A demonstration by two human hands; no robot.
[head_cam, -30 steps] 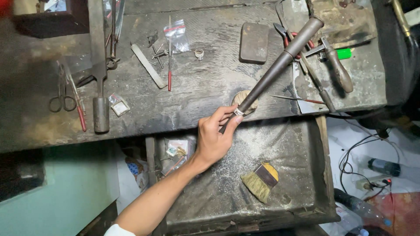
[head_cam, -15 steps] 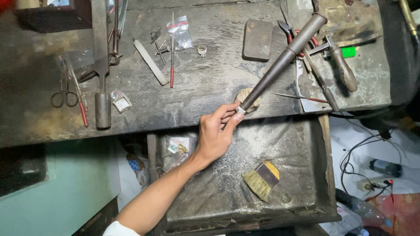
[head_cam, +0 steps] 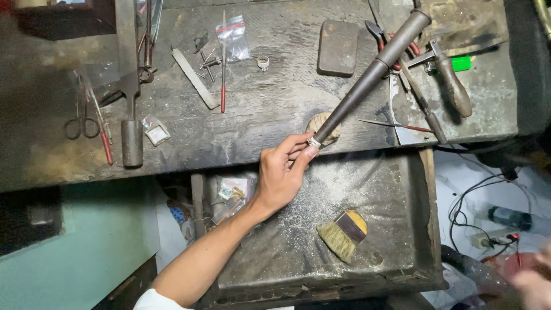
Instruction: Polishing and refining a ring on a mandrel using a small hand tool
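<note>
now | left hand pinching silver ring on tapered mandrel | right hand blurred, grip unclear

Left hand pinching ring on tapered mandrel, brush in tray

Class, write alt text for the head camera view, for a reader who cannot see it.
A left hand pinches a small silver ring on the narrow end of a long tapered metal mandrel lying across a worn, dark workbench. Scissors, files and pliers lie scattered about, and a brush rests in the dusty tray below.
</note>
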